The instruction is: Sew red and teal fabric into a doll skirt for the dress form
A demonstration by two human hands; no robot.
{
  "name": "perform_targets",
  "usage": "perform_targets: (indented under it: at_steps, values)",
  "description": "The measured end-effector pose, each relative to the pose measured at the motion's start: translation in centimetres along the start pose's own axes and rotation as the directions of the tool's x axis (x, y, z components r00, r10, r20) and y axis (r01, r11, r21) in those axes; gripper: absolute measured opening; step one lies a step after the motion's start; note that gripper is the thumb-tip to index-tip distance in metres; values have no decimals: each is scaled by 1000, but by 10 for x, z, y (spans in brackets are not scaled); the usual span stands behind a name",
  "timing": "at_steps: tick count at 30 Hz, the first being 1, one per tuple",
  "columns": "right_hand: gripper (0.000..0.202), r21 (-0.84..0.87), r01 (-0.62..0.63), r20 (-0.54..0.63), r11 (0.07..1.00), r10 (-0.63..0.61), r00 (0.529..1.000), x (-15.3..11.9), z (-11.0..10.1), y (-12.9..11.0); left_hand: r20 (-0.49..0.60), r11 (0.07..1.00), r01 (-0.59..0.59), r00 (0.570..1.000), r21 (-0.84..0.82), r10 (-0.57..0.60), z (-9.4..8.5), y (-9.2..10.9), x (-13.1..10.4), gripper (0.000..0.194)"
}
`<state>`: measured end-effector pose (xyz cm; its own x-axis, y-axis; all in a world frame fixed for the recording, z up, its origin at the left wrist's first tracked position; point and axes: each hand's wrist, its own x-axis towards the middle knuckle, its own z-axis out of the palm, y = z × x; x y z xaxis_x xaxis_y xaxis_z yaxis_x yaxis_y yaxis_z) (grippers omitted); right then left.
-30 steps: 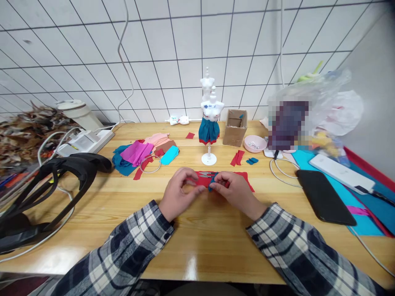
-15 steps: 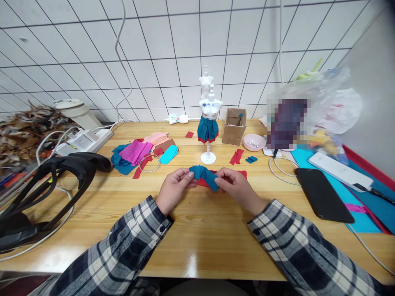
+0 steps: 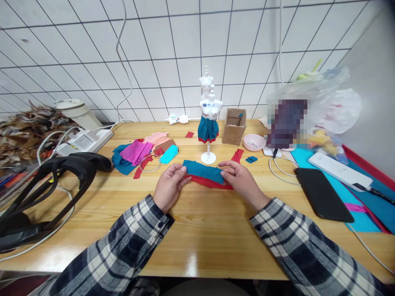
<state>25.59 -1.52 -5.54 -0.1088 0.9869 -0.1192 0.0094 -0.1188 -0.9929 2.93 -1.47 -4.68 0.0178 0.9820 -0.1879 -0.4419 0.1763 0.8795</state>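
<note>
- Pinches the left end of a teal cloth strip (image 3: 203, 170) between thumb and fingers of the left hand (image 3: 169, 187).
- Pinches the right end with the right hand (image 3: 243, 183).
- Spans the gap between the 2 sets of fingertips, long axis running left to right, dipping slightly rightward; equally near both hands.
- Shows red cloth (image 3: 207, 183) along the near edge, between the fingers; cannot tell whether also pinched.
</note>
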Motion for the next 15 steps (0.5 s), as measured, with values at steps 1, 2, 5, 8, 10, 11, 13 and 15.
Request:
perform_targets:
  at_steps: [1, 2, 5, 8, 10, 11, 13, 15]
  values:
    - [33, -6, 7, -15, 1000, -7, 1000, 0, 0, 0, -16, 1000, -14, 1000, 7, 14, 0, 0, 0, 36]
    - [30, -9, 13, -32, 1000, -14, 999, 0, 0, -1, -32, 1000, -22, 999, 20, 23, 0, 0, 1, 38]
    - [25, -13, 30, -71, 999, -31, 997, 0, 0, -4, -65, 997, -22, 998, 69, 27, 1, 0, 1, 42]
    - [32, 9, 26, -88, 1000, -25, 996, -1, 0, -5, -67, 987, -25, 997, 157, 36, -1, -3, 3, 39]
    - [39, 30, 19, -88, 999, -17, 996, -2, 0, -6, -54, 968, -59, 996, 246, 75, -4, -4, 5, 36]
    - [40, 37, 22, -86, 999, -19, 996, -2, 0, -6, -56, 948, -111, 989, 299, 134, -5, -5, 6, 34]
    - [41, 42, 39, -92, 998, -35, 995, -2, 0, -6, -67, 848, -271, 939, 455, 336, -7, -5, 8, 33]
    - [41, 28, 56, -93, 998, -54, 994, -2, 0, -5, 24, 637, -419, 846, 647, 532, -7, -2, 6, 31]
